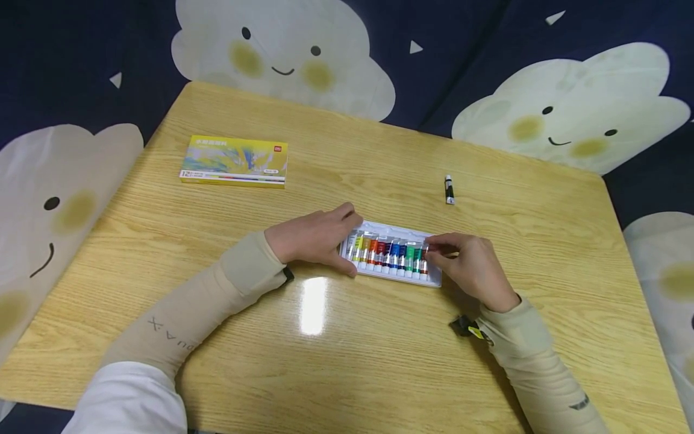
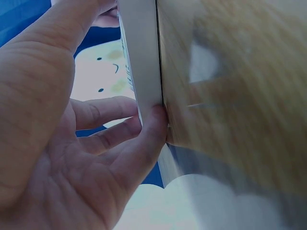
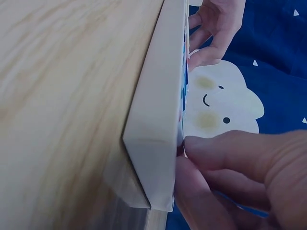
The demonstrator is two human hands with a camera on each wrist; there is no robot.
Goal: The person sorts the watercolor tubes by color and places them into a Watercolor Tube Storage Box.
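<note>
A white plastic tray (image 1: 398,229) lies on the table with a row of small paint tubes (image 1: 394,253) in it, running from white and yellow through red and blue to green and brown. My left hand (image 1: 317,236) grips the tray's left end, thumb at the near edge and fingers at the far edge. At the right end, my right hand (image 1: 470,265) pinches a reddish-brown paint tube (image 1: 425,253) between thumb and forefinger. The right wrist view shows those fingertips (image 3: 196,146) meeting at the tray's top, with the tube mostly hidden.
A black paint tube (image 1: 449,190) with a white cap lies apart, beyond my right hand. The yellow paint box (image 1: 234,161) rests flat at the back left. The wooden table (image 1: 379,361) has rounded corners, and a dark blue cloth (image 1: 423,78) with clouds hangs around it.
</note>
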